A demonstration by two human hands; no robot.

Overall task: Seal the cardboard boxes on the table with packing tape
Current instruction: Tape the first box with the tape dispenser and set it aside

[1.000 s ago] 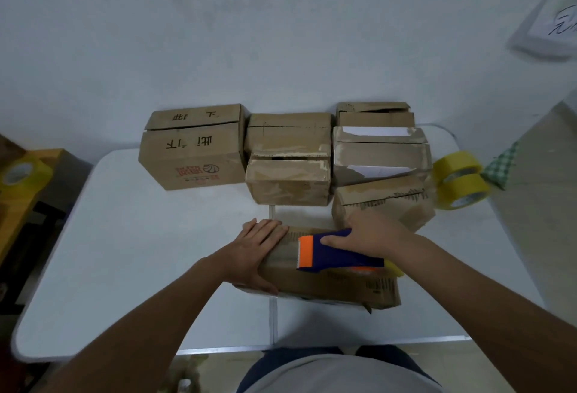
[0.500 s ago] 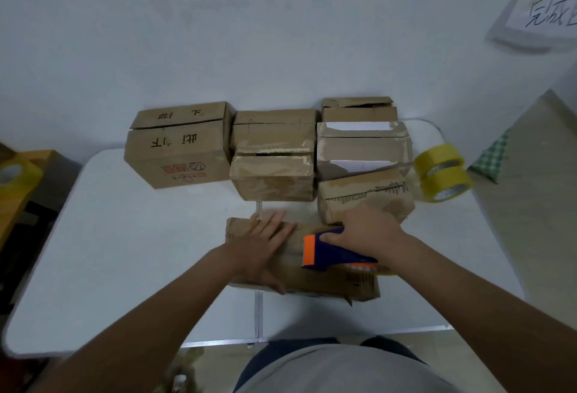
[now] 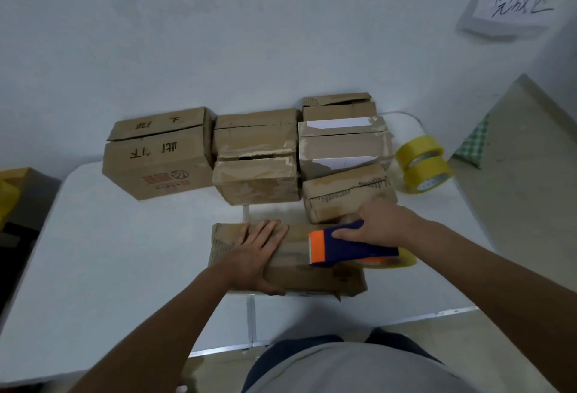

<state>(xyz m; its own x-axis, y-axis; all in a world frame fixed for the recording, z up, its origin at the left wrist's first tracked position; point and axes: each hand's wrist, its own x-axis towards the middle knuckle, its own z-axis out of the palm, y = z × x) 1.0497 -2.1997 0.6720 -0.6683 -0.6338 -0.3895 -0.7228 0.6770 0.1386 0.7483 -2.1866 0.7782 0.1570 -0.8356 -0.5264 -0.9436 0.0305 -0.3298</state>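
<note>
A flat cardboard box [image 3: 299, 271] lies near the front of the white table [image 3: 125, 267]. My left hand [image 3: 254, 257] lies flat on its left part, fingers straight, thumb over the near side. My right hand [image 3: 379, 224] grips a blue and orange tape dispenser [image 3: 346, 247] that sits on the box's right part, orange end pointing left. A yellowish tape roll [image 3: 395, 261] shows under the dispenser's rear.
Several more cardboard boxes stand in a row behind, the biggest one [image 3: 159, 155] at the left, a small one [image 3: 346, 193] just behind my right hand. Two yellow tape rolls [image 3: 423, 163] are stacked at the table's far right. A paper sign [image 3: 515, 2] hangs on the wall.
The dispenser and my right hand have slid to the right along the box top, away from my left hand. My left hand stays pressed on the box.
</note>
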